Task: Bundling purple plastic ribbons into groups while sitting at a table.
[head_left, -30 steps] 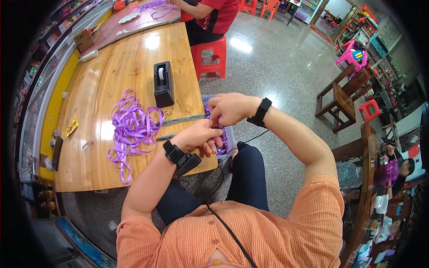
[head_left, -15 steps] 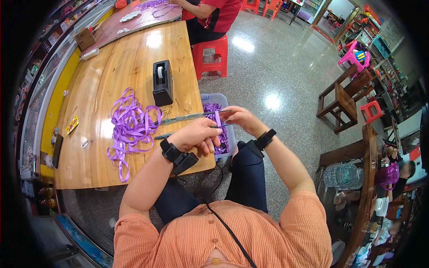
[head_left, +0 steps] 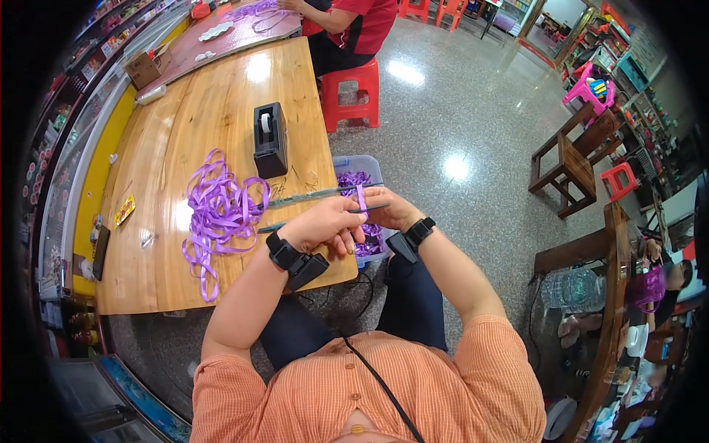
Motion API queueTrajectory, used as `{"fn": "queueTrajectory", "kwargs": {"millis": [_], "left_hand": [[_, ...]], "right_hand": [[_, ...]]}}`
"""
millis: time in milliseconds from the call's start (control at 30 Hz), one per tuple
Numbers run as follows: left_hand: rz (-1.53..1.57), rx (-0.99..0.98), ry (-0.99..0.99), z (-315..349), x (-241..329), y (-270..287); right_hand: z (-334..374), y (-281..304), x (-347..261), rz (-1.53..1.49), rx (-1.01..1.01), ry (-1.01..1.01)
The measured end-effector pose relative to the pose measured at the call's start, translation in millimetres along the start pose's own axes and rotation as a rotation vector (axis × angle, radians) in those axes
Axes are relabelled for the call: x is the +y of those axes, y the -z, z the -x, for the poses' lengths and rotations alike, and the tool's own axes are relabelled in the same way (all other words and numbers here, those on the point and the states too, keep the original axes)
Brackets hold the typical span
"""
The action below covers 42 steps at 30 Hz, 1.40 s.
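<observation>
Okay, both hands close together, fingers near-touching, just past the right edge of the worktop point(head_left: 170, 155). Left hand point(head_left: 326, 220): palm down, fingertips pinched narrow, holding the low end of a purple strip point(head_left: 362, 196) at the lower rod point(head_left: 271, 227). Right hand point(head_left: 396, 210): fingers bent in at the rod ends, right beside the strip; exact grip hidden, can't tell what it holds.

Strip stands between the two hands, crossing the upper rod point(head_left: 310, 196) and the lower rod. Both rods dark, thin, running left to right; upper one passes just beyond the left hand, lower one partly covered by it.

Ribbon pile point(head_left: 221, 207), purple, loose and tangled, on the worktop left of the left hand, one loop trailing toward the wearer. Tape dispenser point(head_left: 270, 144), black, upright, beyond the left hand. Clear bin point(head_left: 361, 163) below the hands, purple pieces inside.

Yellow packet point(head_left: 125, 210) far left of the hands, near the worktop edge. Red stool point(head_left: 352, 111) well beyond the hands, person in a red shirt point(head_left: 373, 26) seated on it. Wooden chair point(head_left: 577, 166) well apart, off to the right.
</observation>
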<state>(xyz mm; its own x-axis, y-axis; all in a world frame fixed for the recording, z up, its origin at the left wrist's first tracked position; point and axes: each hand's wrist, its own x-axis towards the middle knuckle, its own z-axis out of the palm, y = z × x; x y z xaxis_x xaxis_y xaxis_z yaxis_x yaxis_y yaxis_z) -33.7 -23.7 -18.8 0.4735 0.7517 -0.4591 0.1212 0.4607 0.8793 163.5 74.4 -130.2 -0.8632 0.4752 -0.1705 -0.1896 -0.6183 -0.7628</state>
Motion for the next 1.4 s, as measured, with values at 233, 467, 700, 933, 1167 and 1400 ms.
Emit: {"fn": "queueTrajectory", "kwargs": {"millis": [233, 467, 700, 933, 1167, 1400], "left_hand": [[0.006, -0.003, 0.01, 1, 2, -1], [0.019, -0.023, 0.006, 1, 1, 1], [0.027, 0.108, -0.002, 5, 11, 12], [-0.054, 0.309, -0.045, -5, 2, 21], [-0.118, 0.267, -0.038, 5, 12, 17], [-0.18, 0.239, 0.037, 3, 20, 11]], "right_hand": [[11, -24, -10, 0.06, 0.186, -0.012], [20, -48, -31, -0.126, 0.198, -0.091], [19, -48, -25, 0.011, 0.362, -0.063], [12, -40, -20, 0.049, 0.352, -0.075], [13, -54, -23, 0.016, 0.404, -0.081], [11, -46, -17, -0.141, 0.323, -0.048]]}}
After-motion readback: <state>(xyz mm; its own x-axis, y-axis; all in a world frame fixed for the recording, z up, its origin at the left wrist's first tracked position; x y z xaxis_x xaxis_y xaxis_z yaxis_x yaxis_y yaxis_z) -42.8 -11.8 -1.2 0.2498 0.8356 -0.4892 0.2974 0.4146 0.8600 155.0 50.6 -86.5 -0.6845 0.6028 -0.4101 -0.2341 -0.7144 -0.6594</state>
